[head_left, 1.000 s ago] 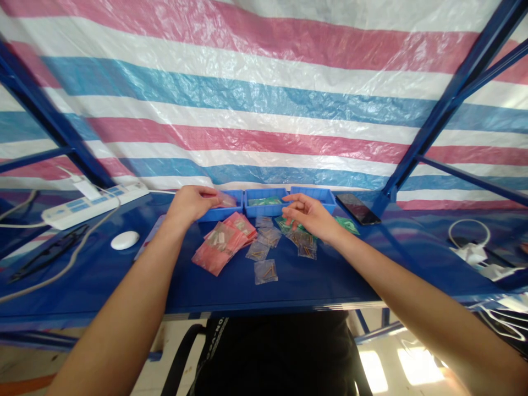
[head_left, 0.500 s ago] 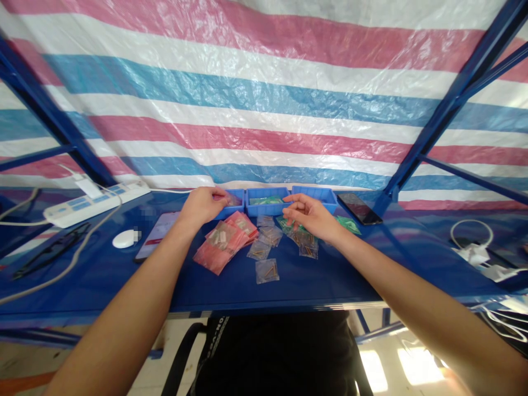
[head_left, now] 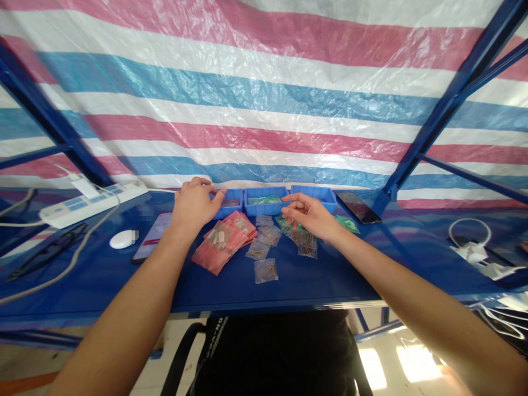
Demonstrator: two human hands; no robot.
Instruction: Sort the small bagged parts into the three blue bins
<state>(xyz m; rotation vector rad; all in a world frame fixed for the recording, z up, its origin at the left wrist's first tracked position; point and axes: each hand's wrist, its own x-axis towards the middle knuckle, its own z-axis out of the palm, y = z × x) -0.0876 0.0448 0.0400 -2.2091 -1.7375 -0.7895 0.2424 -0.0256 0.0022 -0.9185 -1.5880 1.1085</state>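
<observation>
My left hand [head_left: 194, 203] is at the left blue bin [head_left: 236, 210], beside its left end. The thumb stands apart from the fingers and nothing shows in the grip. Over the green packets [head_left: 282, 221] hangs my right hand [head_left: 310, 215], in front of the middle blue bin [head_left: 266, 210] and the right blue bin [head_left: 326, 198]. Its fingers are loosely bent and apart, with no object visible in them. Red plastic bags [head_left: 216, 250] lie overlapped between my arms. Small clear bags of brass-coloured pins [head_left: 266, 270] lie to their right, several of them partly under my right hand.
A phone [head_left: 153, 236] lies left of my left forearm, near a white oval object [head_left: 121, 239], glasses [head_left: 47, 250] and a power strip [head_left: 93, 204] with cables. A dark phone [head_left: 358, 208] lies at the back right. White chargers [head_left: 472, 253] sit far right. Blue frame posts flank the striped sheet.
My left hand has moved left from over the left bin, and its thumb has spread from the fingers. My right hand stays almost still. The view has shifted slightly.
</observation>
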